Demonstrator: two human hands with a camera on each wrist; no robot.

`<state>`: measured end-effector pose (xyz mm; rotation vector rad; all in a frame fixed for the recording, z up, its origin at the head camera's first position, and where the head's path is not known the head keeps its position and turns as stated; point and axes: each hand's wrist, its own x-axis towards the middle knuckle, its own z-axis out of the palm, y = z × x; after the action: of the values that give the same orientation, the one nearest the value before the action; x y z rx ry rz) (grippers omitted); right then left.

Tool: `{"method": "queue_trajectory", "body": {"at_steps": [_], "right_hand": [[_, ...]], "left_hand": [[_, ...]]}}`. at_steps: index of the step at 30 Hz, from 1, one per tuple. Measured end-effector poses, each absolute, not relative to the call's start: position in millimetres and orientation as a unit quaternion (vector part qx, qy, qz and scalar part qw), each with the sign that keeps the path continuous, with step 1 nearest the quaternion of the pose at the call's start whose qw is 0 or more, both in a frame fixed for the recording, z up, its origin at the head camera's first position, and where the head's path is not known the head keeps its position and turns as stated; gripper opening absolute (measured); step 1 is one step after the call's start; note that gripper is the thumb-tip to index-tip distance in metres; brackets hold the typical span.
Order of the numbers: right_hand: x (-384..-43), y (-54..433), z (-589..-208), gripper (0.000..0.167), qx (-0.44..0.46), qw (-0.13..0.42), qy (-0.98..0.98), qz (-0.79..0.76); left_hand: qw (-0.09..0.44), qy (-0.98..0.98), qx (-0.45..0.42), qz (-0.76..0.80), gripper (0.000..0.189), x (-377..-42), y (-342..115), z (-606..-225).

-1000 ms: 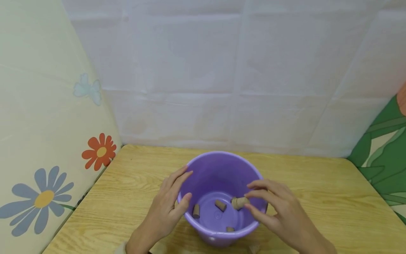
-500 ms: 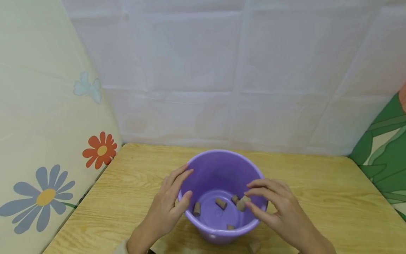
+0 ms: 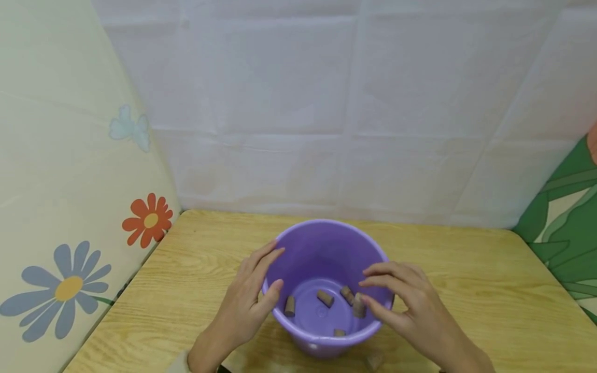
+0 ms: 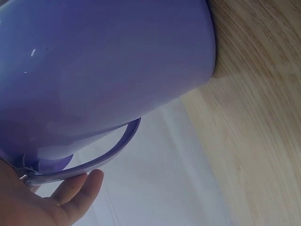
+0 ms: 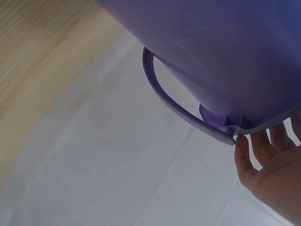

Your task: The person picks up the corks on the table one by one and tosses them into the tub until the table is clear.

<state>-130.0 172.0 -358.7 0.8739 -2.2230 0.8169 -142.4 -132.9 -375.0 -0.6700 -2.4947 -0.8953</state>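
A purple bucket (image 3: 322,228) stands on the table with several short brown corks inside, among them one cork (image 3: 289,306) at its left wall and another cork (image 3: 325,298) on its bottom. My left hand (image 3: 244,298) grips the bucket's left rim, thumb inside; in the left wrist view, two of its fingers (image 4: 84,193) lie at the curved handle (image 4: 108,153). My right hand (image 3: 417,305) is over the right rim, fingers spread and slightly bent. A cork (image 3: 359,306) leans just below its thumb tip. In the right wrist view, fingers (image 5: 263,150) touch the rim near the handle's hinge.
A small pale brown object (image 3: 374,360) lies on the wooden table (image 3: 200,259) in front of the bucket. White sheeting (image 3: 280,129) hangs behind. Flower-patterned panels (image 3: 65,181) stand left and right.
The cork at my right fingertips has dropped lower into the bucket and turned more upright. A neighbouring cork has shifted slightly. Both hands have stayed nearly still.
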Motion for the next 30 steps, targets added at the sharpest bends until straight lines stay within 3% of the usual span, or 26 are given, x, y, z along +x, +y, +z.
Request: {"method": "queue_trajectory", "body": {"at_steps": [5,11,17,30], "right_hand": [[-131.0,171.8,-358.5,0.027,0.332,0.307,-0.837,0.310],[-132.0,169.7,-359.5,0.035,0.351,0.351,-0.811,0.310],[-133.7,168.4,-359.7,0.037,0.365,0.397,-0.784,0.307],[-129.0,183.5,-357.7,0.042,0.385,0.421,-0.758,0.317]], "left_hand": [[0.202,-0.894,-0.239,-0.322,0.053,-142.0,-133.6,-374.3],[0.209,-0.893,-0.239,-0.319,0.054,-142.1,-133.9,-373.9],[0.212,-0.893,-0.240,-0.316,0.054,-142.7,-134.4,-376.2],[0.206,-0.894,-0.235,-0.320,0.053,-142.1,-134.3,-374.0]]}}
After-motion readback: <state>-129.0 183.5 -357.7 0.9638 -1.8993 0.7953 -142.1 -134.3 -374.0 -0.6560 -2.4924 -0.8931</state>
